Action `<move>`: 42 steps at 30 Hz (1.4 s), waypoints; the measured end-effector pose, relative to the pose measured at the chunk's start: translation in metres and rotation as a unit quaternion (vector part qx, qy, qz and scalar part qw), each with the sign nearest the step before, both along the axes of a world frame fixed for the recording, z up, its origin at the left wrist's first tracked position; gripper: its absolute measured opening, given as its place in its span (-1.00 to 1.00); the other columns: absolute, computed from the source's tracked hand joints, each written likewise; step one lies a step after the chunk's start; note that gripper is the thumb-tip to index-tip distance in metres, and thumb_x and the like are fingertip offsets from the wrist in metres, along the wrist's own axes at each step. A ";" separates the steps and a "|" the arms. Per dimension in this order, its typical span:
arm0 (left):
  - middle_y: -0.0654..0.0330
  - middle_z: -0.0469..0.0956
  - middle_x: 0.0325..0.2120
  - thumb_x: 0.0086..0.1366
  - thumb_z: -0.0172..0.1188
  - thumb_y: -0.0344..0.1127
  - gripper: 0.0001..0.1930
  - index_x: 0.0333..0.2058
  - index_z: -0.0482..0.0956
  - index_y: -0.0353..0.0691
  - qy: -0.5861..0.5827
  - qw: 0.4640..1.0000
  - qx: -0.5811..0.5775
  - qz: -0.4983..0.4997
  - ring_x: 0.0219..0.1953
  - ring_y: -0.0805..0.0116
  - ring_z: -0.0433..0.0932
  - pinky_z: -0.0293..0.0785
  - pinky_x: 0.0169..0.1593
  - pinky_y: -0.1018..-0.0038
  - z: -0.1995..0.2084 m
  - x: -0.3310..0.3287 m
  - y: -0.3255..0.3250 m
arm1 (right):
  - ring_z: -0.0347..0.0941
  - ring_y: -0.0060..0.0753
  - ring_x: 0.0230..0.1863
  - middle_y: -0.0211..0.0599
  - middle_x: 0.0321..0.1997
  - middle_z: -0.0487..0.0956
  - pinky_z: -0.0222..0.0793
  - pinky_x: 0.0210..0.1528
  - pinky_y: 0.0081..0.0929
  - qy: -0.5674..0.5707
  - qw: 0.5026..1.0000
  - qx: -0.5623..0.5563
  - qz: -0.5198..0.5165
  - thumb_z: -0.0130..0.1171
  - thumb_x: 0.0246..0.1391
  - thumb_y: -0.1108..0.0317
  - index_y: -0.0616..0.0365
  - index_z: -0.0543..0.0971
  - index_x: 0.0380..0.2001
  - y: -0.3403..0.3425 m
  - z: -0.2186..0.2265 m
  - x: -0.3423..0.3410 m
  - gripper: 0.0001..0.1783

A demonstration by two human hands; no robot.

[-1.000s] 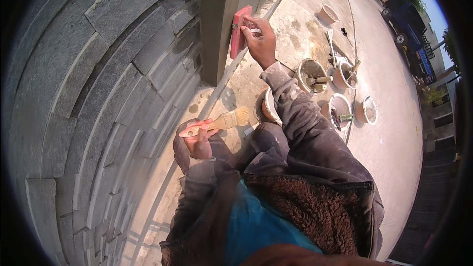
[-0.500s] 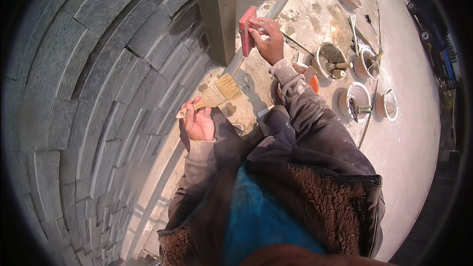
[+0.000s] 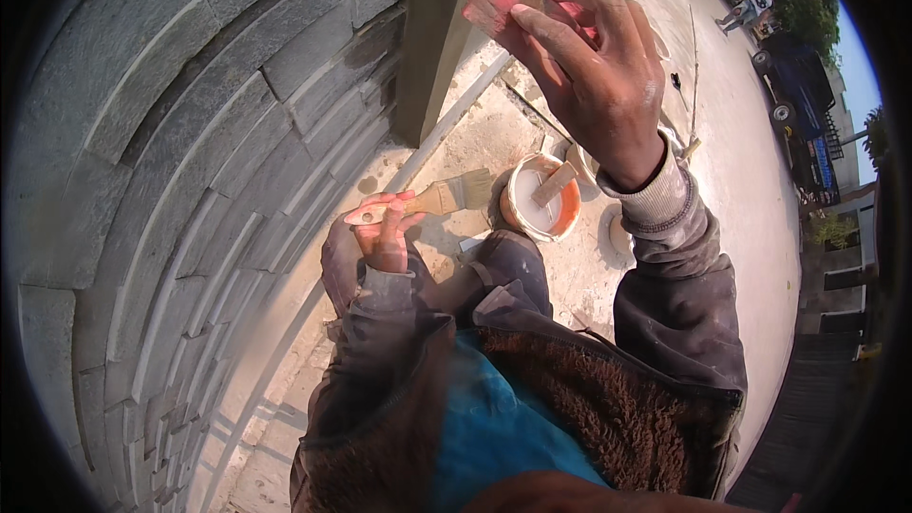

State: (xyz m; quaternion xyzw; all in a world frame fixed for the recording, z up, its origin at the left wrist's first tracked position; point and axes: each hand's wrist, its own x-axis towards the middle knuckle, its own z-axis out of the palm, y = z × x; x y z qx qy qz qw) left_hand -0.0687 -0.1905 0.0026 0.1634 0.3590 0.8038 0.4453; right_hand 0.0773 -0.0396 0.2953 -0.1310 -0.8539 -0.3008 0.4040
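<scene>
A flat brush [image 3: 439, 198] with a wooden handle is gripped in my left hand [image 3: 385, 236], its bristles facing right toward an orange bucket [image 3: 571, 207]. Whitish liquid fills part of that bucket, and a wooden handle [image 3: 554, 184] leans out over its rim. My right hand [image 3: 613, 71] is raised at the upper middle, its fingers closed on a red rectangular hand float [image 3: 496, 2]. The float is in front of the grey pillar [image 3: 439, 38], its back partly covered by my fingers; whether it touches the pillar I cannot tell.
Rough grey stone cladding [image 3: 190, 180] covers the wall along my left. Behind my right forearm, other tubs are mostly hidden. Pale concrete floor [image 3: 731, 161] stretches to the right, with a person [image 3: 748, 9] and a dark vehicle [image 3: 793, 85] far off.
My right hand has risen with the float and looks larger. In my left hand the brush has swung from slanting upward to nearly level. The view has shifted, bringing the orange bucket into sight.
</scene>
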 end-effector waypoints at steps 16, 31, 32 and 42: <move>-0.10 0.58 -0.13 0.34 0.31 -0.35 -0.67 -0.08 0.41 -0.43 -0.034 0.997 -0.062 0.009 -0.01 0.09 0.65 0.77 -0.15 0.18 0.003 -0.018 -0.005 | 0.46 -0.36 -0.18 -0.46 -0.20 0.50 0.51 -0.24 -0.35 -0.099 0.976 0.129 -0.143 0.34 0.11 0.16 -0.14 0.76 -0.32 0.042 0.049 -0.092 -0.87; -0.07 0.61 -0.14 0.37 0.29 -0.33 -0.72 -0.11 0.45 -0.37 -0.021 0.998 -0.061 -0.003 -0.04 0.11 0.66 0.76 -0.14 0.18 0.008 -0.014 -0.009 | 0.45 -0.36 -0.07 -0.41 -0.19 0.51 0.50 -0.15 -0.39 -0.165 0.969 0.089 -0.163 0.36 0.02 0.22 -0.04 0.76 -0.36 0.036 0.008 -0.083 -0.86; -0.08 0.61 -0.14 0.37 0.29 -0.32 -0.72 -0.10 0.45 -0.37 -0.021 0.998 -0.053 -0.025 -0.04 0.10 0.66 0.76 -0.14 0.18 0.009 -0.010 -0.007 | 0.43 -0.29 -0.05 -0.35 -0.16 0.51 0.47 -0.11 -0.36 -0.181 0.970 0.080 -0.139 0.31 -0.06 0.29 0.00 0.76 -0.40 0.036 -0.031 -0.074 -0.86; -0.11 0.60 -0.13 0.39 0.27 -0.34 -0.72 -0.09 0.44 -0.39 -0.009 0.998 -0.060 -0.030 -0.02 0.10 0.66 0.77 -0.13 0.14 0.004 -0.009 -0.006 | 0.52 -0.19 -0.16 -0.25 -0.41 0.56 0.50 -0.13 -0.32 -0.055 0.977 0.143 -0.150 0.31 0.02 0.36 0.08 0.72 -0.49 0.028 0.194 -0.081 -0.91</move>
